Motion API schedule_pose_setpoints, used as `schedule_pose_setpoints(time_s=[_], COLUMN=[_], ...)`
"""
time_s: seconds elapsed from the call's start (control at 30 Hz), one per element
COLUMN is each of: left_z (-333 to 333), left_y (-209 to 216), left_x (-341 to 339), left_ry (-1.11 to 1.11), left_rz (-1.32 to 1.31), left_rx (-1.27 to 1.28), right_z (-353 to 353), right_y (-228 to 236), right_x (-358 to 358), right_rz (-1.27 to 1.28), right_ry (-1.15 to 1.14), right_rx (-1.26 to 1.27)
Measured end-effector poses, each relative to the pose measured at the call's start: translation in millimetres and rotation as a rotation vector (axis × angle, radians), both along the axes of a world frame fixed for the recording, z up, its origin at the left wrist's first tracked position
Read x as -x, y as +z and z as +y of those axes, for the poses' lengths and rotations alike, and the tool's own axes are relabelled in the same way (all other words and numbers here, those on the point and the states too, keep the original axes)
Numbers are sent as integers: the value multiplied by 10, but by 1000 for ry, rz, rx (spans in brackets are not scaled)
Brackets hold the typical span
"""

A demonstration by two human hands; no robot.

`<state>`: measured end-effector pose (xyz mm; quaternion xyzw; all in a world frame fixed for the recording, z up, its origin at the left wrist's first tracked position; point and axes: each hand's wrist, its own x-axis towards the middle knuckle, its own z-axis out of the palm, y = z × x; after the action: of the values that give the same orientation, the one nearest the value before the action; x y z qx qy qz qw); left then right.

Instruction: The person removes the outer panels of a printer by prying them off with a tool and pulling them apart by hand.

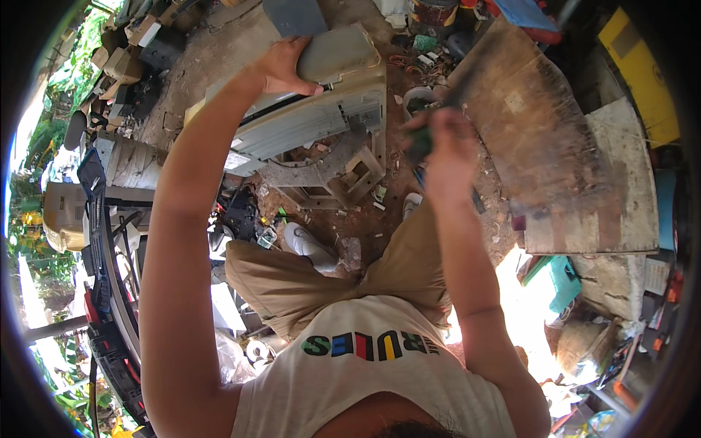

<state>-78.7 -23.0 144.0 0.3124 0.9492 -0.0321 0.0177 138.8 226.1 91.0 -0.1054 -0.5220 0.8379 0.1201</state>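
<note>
Wooden board [522, 109]: to your right, apart from the casing.
Grey casing [299, 131]: on the ground beyond your feet, probably set there for reach.
Left hand [283, 64]: spread wide across casing, clasping nothing; likely steadying it.
Right hand [451, 139]: blurred, closed round the tool's handle.
Green-handled tool [418, 145]: shaft points away, seemingly held clear.
</note>
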Motion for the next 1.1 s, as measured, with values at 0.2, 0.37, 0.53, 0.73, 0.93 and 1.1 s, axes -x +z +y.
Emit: schedule_pose_setpoints(time_s=[0.2, 0.37, 0.53, 0.73, 0.93, 1.1], left_z=[-36, 21, -61, -8, -25, -26], left_y=[6, 161, 74, 68, 52, 96], left_x=[0, 89, 11, 101, 90, 30], left_ry=[-1, -57, -26, -60, -87, -37], left_rz=[-12, 3, -11, -39, -19, -35], left_rx=[0, 31, 44, 14, 5, 56], right_z=[412, -713, -165, -289, -252, 524], right_y=[168, -590, -280, -545, -504, -4], right_x=[59, 254, 214, 215, 123, 150], right_rz=[45, -187, -19, -69, -149, 310], right_ry=[-1016, 226, -32, 171, 439, -545], right_rx=[-1342, -105, 125, 119, 272, -493])
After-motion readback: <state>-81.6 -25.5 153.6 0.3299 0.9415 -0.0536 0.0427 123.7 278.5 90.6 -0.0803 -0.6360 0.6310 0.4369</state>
